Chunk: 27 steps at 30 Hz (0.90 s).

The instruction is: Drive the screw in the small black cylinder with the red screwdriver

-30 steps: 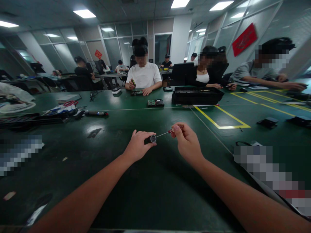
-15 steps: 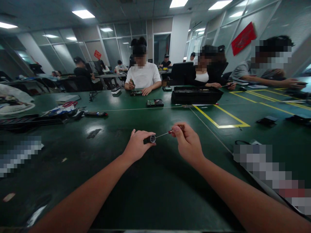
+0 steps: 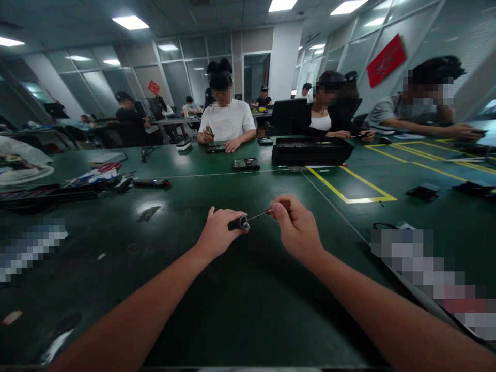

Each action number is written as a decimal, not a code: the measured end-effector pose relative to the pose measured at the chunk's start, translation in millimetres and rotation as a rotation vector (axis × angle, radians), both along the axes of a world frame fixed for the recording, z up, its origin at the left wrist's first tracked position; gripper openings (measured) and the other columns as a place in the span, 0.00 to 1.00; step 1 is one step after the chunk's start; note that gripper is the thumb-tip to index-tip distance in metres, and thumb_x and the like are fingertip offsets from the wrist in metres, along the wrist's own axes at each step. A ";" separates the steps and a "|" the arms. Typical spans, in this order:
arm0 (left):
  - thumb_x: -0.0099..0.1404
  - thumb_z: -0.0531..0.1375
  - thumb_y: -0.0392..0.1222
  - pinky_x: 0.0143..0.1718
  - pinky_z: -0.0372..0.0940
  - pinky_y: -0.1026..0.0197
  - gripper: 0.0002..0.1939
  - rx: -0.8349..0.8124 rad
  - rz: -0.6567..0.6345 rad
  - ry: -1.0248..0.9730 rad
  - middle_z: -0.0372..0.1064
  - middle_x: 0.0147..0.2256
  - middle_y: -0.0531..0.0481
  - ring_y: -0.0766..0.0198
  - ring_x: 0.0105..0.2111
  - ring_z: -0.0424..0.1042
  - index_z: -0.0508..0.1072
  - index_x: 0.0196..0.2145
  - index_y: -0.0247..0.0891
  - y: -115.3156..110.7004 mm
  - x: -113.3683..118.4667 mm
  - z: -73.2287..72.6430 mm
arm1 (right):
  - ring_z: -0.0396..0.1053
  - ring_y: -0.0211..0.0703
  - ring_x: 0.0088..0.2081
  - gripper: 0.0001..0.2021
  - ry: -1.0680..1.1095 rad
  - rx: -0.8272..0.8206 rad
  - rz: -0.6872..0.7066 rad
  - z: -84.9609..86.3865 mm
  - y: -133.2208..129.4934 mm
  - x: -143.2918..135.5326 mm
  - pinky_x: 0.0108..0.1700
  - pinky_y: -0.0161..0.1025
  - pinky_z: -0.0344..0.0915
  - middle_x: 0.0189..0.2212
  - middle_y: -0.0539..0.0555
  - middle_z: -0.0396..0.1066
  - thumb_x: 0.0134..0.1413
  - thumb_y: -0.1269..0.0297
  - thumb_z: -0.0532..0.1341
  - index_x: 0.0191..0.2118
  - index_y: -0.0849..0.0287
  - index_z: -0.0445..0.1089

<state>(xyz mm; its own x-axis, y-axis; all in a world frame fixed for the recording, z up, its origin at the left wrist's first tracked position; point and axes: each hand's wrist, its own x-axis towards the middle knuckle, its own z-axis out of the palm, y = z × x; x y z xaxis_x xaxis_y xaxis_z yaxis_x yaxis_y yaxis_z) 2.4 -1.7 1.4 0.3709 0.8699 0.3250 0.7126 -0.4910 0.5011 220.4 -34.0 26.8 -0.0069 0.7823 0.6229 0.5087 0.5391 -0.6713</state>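
Note:
Between the thumb and fingers of my left hand (image 3: 220,232) is a short black cylinder (image 3: 243,223) with a round, hollow-looking end turned towards me. A small pale part shows at the lower edge of that end; its kind is too small to tell. My right hand (image 3: 298,225) is closed round the reddish-brown handle of a screwdriver (image 3: 258,216). The thin metal shaft points left and reaches the cylinder's rim; whether the tip sits inside or only touches is hidden. Both hands are above the green table (image 3: 217,320).
A black bin (image 3: 312,152) stands beyond my hands, with a circuit-board device (image 3: 246,164) left of it. Tools, including a black pen-like tool (image 3: 152,183), lie at left. Co-workers sit across the table. Yellow tape (image 3: 370,199) marks the table at right.
The cylinder's end has turned slightly, and a pale part now shows at its lower edge. My right hand with the screwdriver has shifted slightly left.

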 end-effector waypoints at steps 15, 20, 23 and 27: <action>0.70 0.56 0.47 0.51 0.65 0.53 0.19 -0.238 0.021 -0.470 0.72 0.47 0.45 0.57 0.46 0.72 0.68 0.56 0.42 -5.2 6.5 15.6 | 0.74 0.42 0.31 0.09 0.150 0.014 -0.125 2.3 1.5 3.7 0.35 0.41 0.69 0.29 0.48 0.73 0.67 0.56 0.56 0.46 0.53 0.68; 0.66 0.60 0.53 0.34 0.65 0.61 0.15 -0.521 -0.068 -0.550 0.69 0.32 0.51 0.64 0.31 0.70 0.70 0.43 0.38 -12.9 22.6 27.4 | 0.76 0.46 0.41 0.10 0.218 0.086 -0.180 -0.5 5.8 6.0 0.43 0.47 0.70 0.40 0.53 0.76 0.67 0.59 0.56 0.51 0.52 0.66; 0.65 0.60 0.57 0.31 0.64 0.61 0.18 -0.542 -0.133 -0.307 0.70 0.29 0.51 0.62 0.29 0.71 0.72 0.38 0.38 -17.9 39.1 35.0 | 0.75 0.47 0.42 0.11 0.226 0.128 -0.206 -0.7 6.3 6.9 0.45 0.49 0.69 0.41 0.53 0.75 0.67 0.60 0.55 0.52 0.52 0.65; 0.66 0.60 0.52 0.36 0.66 0.58 0.13 -0.391 -0.255 0.006 0.76 0.39 0.48 0.57 0.37 0.75 0.76 0.41 0.41 -17.1 64.2 33.3 | 0.75 0.48 0.42 0.10 0.198 0.102 -0.209 0.2 4.0 6.6 0.45 0.50 0.69 0.40 0.53 0.76 0.67 0.60 0.55 0.51 0.52 0.66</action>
